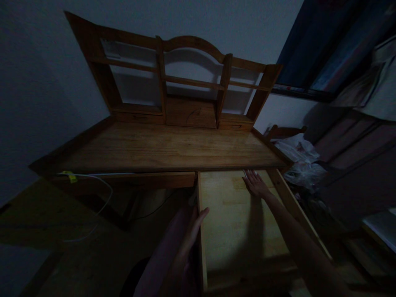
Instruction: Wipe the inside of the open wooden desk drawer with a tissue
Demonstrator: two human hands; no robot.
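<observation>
A wooden drawer (229,222) is pulled out from under the right half of a wooden desk (185,146). Its pale bottom is bare apart from my right hand and the arm's shadow. My right hand (255,183) lies palm down near the back of the drawer, fingers stretched out and spread. At the drawer's left side, my left hand (196,225) has its thumb over the top edge. The other fingers are on the outer face, mostly hidden in shadow.
A wooden shelf unit (192,84) rises at the desk's back. On the left, a white cable (107,198) with a yellow tag (71,177) hangs from the desk front. White plastic bags (298,150) rest by a chair on the right, beside a dark window (309,53).
</observation>
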